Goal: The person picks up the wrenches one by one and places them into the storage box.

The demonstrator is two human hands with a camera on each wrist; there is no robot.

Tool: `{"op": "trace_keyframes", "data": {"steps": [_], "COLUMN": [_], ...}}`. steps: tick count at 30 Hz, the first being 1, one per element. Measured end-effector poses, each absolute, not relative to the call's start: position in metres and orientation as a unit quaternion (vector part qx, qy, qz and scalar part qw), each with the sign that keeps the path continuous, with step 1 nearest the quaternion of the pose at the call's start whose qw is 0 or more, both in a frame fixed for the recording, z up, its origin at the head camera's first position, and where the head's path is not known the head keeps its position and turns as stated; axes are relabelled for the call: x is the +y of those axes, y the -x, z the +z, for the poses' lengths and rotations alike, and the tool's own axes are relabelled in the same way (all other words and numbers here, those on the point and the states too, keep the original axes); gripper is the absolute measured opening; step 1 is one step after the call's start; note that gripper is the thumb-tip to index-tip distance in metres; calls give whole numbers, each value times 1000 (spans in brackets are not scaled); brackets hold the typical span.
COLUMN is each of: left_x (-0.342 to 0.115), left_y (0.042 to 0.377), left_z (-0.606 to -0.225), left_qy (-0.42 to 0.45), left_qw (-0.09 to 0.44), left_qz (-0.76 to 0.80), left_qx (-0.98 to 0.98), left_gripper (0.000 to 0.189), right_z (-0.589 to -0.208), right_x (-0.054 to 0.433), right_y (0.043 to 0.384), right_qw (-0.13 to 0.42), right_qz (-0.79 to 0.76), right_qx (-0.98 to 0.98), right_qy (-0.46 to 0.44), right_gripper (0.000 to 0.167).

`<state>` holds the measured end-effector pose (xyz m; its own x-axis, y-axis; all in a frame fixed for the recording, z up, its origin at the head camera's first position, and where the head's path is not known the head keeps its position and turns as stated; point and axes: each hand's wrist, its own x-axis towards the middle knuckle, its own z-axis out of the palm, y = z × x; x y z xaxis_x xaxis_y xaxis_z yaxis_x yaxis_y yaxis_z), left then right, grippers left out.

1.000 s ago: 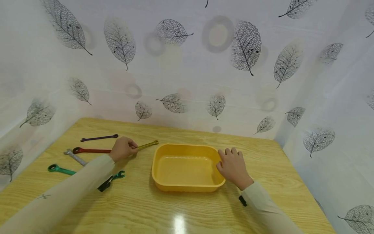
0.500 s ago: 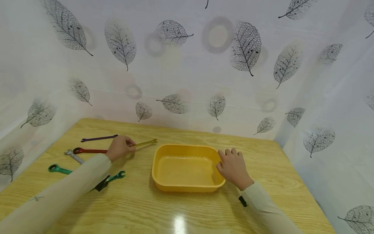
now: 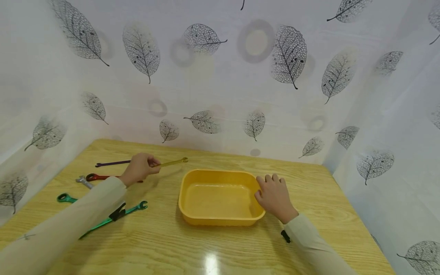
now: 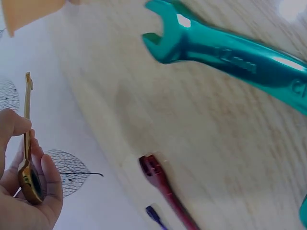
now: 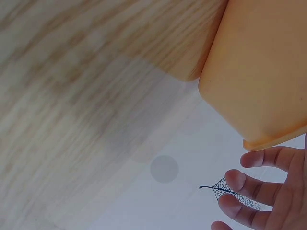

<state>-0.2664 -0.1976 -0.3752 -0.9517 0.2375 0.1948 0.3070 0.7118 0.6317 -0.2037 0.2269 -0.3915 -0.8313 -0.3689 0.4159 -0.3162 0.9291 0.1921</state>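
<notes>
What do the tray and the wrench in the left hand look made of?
Yellow tray: probably plastic, smooth satin; its rounded shape looks moulded. Gold wrench in the left hand: likely metal, glossy, given its shiny highlights; plated or painted, I can't tell.

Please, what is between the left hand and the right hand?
From the left hand to the right hand, the head view shows the held gold wrench, then the yellow tray.

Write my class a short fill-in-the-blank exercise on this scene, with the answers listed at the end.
1. The gold wrench is held in the person's ____ hand.
2. In the head view, the right hand is at the ____ end of the yellow tray.
3. Of the wrenches lying on the table, the one nearest the back wall is ____.

Missing words: left; right; purple.
</notes>
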Motion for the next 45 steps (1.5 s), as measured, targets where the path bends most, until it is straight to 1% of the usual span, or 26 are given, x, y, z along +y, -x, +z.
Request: {"op": "trace_keyframes", "data": {"steps": [10, 20, 35, 45], "left_x": [-189, -169, -125, -97], "left_y": [260, 251, 250, 257], "left_z": [-353, -340, -335, -333], "left_qy": [154, 167, 190, 218], "left_qw": [57, 48, 19, 7], "left_qz": [-335, -344, -379, -398], "left_qx": [-928, -923, -906, -891], "left_gripper": [13, 13, 13, 13], "right_z": [-389, -389, -392, -392], "right_x": [227, 227, 228, 228], "right_y": [203, 203, 203, 204], "right_qw": [227, 228, 226, 226], "right_qz": [-55, -62, -57, -59], "right_qx": [-956, -955, -956, -956], "right_qy": [-179, -179, -177, -178], "right_gripper": [16, 17, 18, 18]}}
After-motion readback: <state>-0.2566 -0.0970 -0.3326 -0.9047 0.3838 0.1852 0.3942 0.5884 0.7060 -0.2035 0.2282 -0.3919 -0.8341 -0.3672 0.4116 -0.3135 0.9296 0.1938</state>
